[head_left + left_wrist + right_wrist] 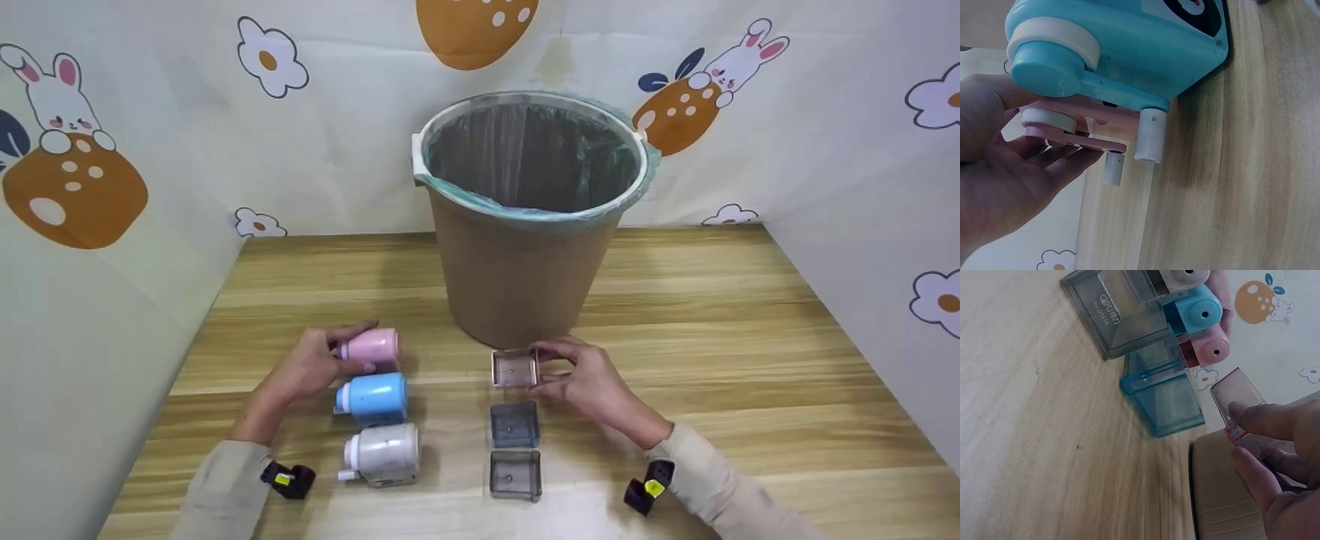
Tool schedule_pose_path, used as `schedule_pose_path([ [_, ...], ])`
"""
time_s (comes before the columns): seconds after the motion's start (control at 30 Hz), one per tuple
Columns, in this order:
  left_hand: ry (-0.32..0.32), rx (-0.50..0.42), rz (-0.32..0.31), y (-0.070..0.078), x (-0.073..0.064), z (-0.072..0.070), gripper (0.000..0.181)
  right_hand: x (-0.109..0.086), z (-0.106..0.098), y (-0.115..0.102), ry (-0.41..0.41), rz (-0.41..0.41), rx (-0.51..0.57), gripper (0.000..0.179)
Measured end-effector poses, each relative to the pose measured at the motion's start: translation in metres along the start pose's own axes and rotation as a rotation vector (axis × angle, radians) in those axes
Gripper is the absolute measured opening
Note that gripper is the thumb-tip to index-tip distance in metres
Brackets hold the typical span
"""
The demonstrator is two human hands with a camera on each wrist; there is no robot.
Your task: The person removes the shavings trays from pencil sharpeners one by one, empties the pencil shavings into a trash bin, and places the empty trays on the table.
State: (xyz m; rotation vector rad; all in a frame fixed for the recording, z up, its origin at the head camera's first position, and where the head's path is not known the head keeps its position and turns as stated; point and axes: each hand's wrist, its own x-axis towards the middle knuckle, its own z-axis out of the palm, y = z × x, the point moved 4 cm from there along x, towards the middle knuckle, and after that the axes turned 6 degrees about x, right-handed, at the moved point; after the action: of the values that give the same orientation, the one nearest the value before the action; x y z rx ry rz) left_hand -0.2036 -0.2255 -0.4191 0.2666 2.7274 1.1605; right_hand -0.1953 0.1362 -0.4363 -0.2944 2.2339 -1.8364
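My left hand (309, 367) grips the pink pencil sharpener (376, 348), thumb on the near side and fingers on the far side. In the left wrist view its pink crank (1095, 142) shows beyond the blue sharpener (1129, 50). Nearer me in the head view lies a grey-white sharpener (391, 454), its crank also turned left. On the right, my right hand (592, 381) pinches a clear pinkish shavings drawer (1241, 396) between thumb and fingers. A blue see-through drawer (1168, 402) and a grey one (1114, 312) stand in line with it, nearer me.
A tall brown bin (525, 277) with a green plastic liner (495, 204) stands at the back, just beyond the pinkish drawer. Patterned cloth walls (337, 150) enclose the wooden table (712, 322) at the back and both sides.
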Motion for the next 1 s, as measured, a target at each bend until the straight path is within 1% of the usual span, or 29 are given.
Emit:
schedule_pose_path([
  [0.1,0.001,0.004,0.007,0.001,0.0,0.0,0.063,0.001,0.0,0.003,0.008,0.007,-0.044,0.063],
  [0.2,0.004,0.007,0.014,0.001,-0.001,0.0,0.063,0.003,0.0,0.005,0.018,0.005,-0.113,0.063],
  [0.33,0.007,0.002,0.015,0.001,-0.001,0.0,0.062,0.006,-0.001,0.01,0.022,0.026,-0.147,0.061],
  [0.43,0.009,-0.009,0.019,0.0,-0.001,0.0,0.062,0.009,-0.001,0.016,0.021,0.039,-0.149,0.06],
  [0.57,0.008,-0.015,0.014,0.0,-0.001,0.0,0.062,0.012,-0.002,0.02,0.013,0.022,-0.174,0.059],
  [0.77,0.007,-0.008,-0.003,0.002,-0.001,-0.001,0.061,0.013,-0.001,0.025,0.026,0.018,-0.205,0.059],
  [1.0,0.006,-0.005,0.001,0.002,-0.002,0.0,0.061,0.015,0.0,0.031,-0.006,-0.038,-0.209,0.06],
])
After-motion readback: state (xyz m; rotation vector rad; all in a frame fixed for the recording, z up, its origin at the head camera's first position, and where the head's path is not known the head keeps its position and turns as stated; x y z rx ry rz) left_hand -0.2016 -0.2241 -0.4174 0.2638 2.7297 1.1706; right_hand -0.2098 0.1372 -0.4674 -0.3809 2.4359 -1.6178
